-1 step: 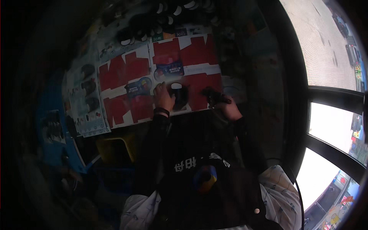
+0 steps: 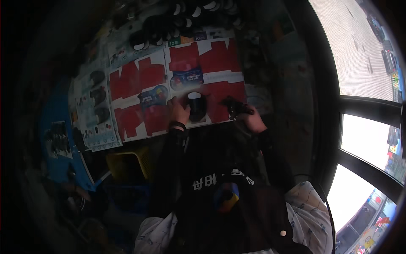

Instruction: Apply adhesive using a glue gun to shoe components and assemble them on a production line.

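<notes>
A dark, rounded object (image 2: 197,109) with a pale patch near its top lies on the red-and-white printed sheets (image 2: 222,101) at the near edge of the table. My left hand (image 2: 179,112) rests just left of it, fingers apart and thumb close to its edge; whether they touch is hard to make out. In my right hand (image 2: 253,120) is a black hand tool (image 2: 237,108), its dark head pointing left over the red print. The dim light hides the tool's exact kind.
Several dark pieces with pale patches (image 2: 186,21) are heaped at the far side. Left stand a yellow plastic basket (image 2: 146,163) and a blue one (image 2: 127,194), below the table edge. Blue panel (image 2: 63,127) at far left; window frame (image 2: 330,84) at right.
My left hand has drawn slightly left, back from the dark rounded object, which shows more of its left side. My right hand and the tool have stayed in place.
</notes>
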Available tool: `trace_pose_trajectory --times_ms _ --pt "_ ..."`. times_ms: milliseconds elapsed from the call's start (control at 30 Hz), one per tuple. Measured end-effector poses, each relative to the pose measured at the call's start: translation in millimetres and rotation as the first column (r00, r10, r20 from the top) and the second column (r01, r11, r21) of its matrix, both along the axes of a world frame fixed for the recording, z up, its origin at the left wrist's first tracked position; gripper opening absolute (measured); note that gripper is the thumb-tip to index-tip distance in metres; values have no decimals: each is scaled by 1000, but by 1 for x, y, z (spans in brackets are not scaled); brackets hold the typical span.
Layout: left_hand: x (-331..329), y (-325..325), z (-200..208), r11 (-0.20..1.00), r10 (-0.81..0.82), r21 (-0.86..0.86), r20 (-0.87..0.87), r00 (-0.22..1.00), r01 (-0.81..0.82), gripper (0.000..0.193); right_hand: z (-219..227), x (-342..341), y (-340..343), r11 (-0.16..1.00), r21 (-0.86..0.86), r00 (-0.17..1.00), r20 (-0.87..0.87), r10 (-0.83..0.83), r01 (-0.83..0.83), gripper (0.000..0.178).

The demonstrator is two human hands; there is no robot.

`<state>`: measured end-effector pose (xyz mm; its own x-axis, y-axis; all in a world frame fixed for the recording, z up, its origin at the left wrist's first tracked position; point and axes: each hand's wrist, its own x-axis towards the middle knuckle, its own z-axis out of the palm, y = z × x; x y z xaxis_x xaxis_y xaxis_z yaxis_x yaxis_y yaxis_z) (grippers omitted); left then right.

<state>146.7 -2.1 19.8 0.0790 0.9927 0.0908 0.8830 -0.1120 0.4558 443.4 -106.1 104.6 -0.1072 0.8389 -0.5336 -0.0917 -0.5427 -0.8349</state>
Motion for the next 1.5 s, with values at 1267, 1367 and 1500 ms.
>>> trace_pose_trajectory --times_ms 1267,1367,1500 --pt "-79 -12 -10 845 52 -509 382 923 163 30 -6 -123 77 977 59 821 554 138 -204 28" --pt "-77 -12 -10 853 22 -491 372 928 176 29 2 -127 85 981 -3 853 493 170 -194 31" --pt "-76 -12 -12 867 -9 -457 383 924 198 30 -5 -126 93 986 18 877 460 137 -163 32"
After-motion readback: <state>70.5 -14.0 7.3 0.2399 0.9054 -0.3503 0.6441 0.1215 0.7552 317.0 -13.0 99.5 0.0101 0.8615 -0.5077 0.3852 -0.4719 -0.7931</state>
